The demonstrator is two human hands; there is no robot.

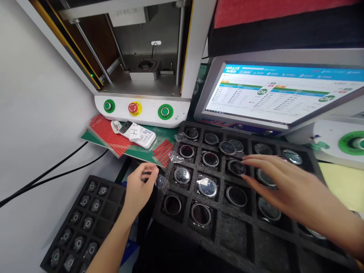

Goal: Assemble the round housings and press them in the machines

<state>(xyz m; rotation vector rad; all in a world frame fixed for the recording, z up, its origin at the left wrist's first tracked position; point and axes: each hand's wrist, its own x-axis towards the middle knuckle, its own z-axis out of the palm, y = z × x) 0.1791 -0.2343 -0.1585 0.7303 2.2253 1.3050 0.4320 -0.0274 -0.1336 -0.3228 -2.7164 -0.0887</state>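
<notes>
My right hand [292,185] reaches over a dark foam tray [233,231]. Its thumb and index finger pinch the right rim of a round, strapless watch case [236,167], which sits in one of the compartments. My left hand [141,185] hovers by the tray's left edge, fingers curled and thumb close to them; whether anything is between them is hidden. Beside its fingertips lies clear plastic film [161,182]. Other watch cases fill many compartments, including a bright-faced one in film [207,187].
A second foam tray [93,185] at lower left holds small wrapped parts. Behind stand a press-like machine [142,110] with a red stop button [132,108] and a monitor [256,94] showing OK marks. A white handheld device [138,134] lies on red-label sheets [104,132]. Black cables [57,172] cross at left.
</notes>
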